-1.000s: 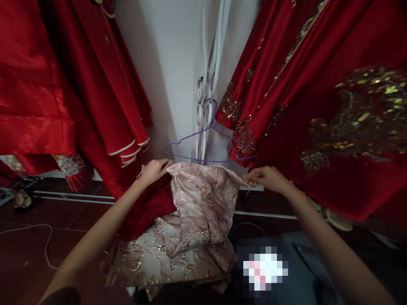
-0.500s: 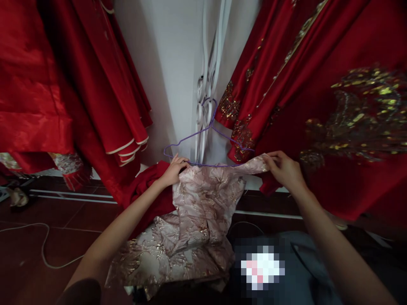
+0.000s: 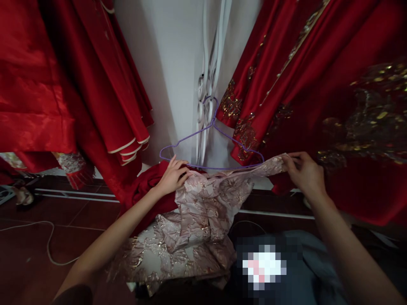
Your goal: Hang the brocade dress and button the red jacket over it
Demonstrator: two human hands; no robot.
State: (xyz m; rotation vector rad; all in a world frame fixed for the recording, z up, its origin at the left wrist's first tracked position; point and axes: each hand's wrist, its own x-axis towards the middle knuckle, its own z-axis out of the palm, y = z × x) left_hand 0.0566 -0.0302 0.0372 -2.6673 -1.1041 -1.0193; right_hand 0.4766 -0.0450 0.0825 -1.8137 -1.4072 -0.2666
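Note:
A pink brocade dress (image 3: pixel 219 203) with metallic gold patterning hangs down in front of me, its lower part bunched in folds. My left hand (image 3: pixel 174 173) is closed on its upper left edge, near the bottom bar of a purple hanger (image 3: pixel 193 136). Out to the right, my right hand (image 3: pixel 305 171) pinches the end of a strip at the dress's top and draws it sideways. The hanger's hook is on a white scrollwork metal rack (image 3: pixel 200 112). Its bottom bar runs just above the dress's top edge; whether the dress is looped over it I cannot tell.
Red garments (image 3: pixel 104 84) hang on the left, and red garments with gold sequins (image 3: pixel 286 84) hang on the right. Red cloth (image 3: pixel 149 186) lies behind my left forearm. A white cable (image 3: pixel 49 245) crosses the dark tiled floor (image 3: pixel 79 216). Low white rails run behind.
My right hand has moved right, stretching the strip of the dress further out. The dress's top edge is spread wider, and more of the hanger's right end shows. My left hand has barely shifted.

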